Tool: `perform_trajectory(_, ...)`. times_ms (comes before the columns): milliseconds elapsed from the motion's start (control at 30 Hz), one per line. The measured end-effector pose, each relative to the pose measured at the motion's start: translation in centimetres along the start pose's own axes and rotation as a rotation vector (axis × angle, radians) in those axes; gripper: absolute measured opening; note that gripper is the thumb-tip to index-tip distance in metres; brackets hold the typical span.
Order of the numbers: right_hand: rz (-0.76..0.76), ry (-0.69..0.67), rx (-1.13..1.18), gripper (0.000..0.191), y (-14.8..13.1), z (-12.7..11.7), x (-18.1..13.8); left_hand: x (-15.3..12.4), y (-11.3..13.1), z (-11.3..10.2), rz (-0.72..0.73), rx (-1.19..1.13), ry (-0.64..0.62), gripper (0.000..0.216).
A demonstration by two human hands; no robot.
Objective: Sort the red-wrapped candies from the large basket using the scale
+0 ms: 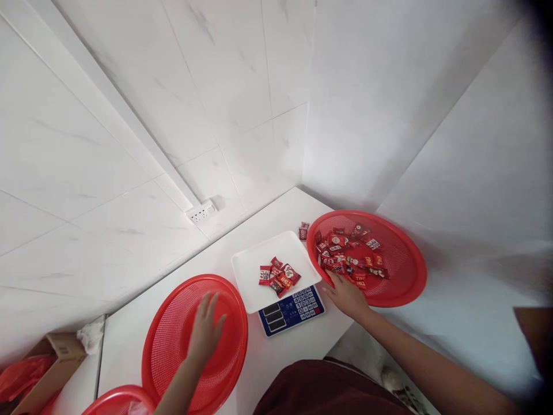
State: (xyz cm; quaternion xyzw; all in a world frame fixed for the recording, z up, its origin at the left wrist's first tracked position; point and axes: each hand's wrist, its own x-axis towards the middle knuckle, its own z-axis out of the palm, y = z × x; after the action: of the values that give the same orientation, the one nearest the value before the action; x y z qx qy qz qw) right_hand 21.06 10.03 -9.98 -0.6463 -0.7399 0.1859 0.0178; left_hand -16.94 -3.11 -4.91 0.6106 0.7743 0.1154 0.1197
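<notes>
My left hand (207, 329) is over a red mesh basket (162, 323) whose bottom shows no contents, its fingers stretched out and holding nothing. At the near rim of a second red basket (408, 259), my right hand (348, 295) grips the edge, with fingertips over the inside and thumb outside. That basket contains many small red-wrapped snack packets (339, 253). Between the baskets, a digital scale (291, 311) with a blue keypad carries a white tray (253, 297). Several red packets (280, 276) lie in a small heap on the tray.
Loose packets (303, 230) lie on the white table (270, 222) between tray and right basket. Another red basket (116, 397) is partly visible at lower left, near a cardboard box (64, 351) with red plastic. A power socket (201, 212) is on the tiled wall.
</notes>
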Motion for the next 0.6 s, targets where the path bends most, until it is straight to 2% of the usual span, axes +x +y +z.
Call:
perform_trajectory(100,-0.181,0.141,0.085,0.052,-2.0,-0.7,0.5,3.9,7.2,3.2,0.098,-0.165,-0.099,0.064)
perform_trajectory(167,-0.274,0.117,0.169,0.049,-3.9,-0.8,0.9,6.1,10.8,4.9,0.1,-0.204,-0.166,0.074)
perform_trajectory(233,-0.281,0.031,0.198,0.049,-5.9,-0.7,1.3,7.6,13.1,6.0,0.059,-0.17,-0.229,0.082)
perform_trajectory(367,-0.284,-0.052,0.152,0.05,-8.8,-0.2,1.9,9.0,14.6,6.6,0.023,-0.064,-0.31,0.081)
perform_trajectory(600,-0.283,-0.08,0.124,0.041,-10.4,0.1,3.1,9.3,14.4,6.7,-0.011,-0.181,-0.277,0.056)
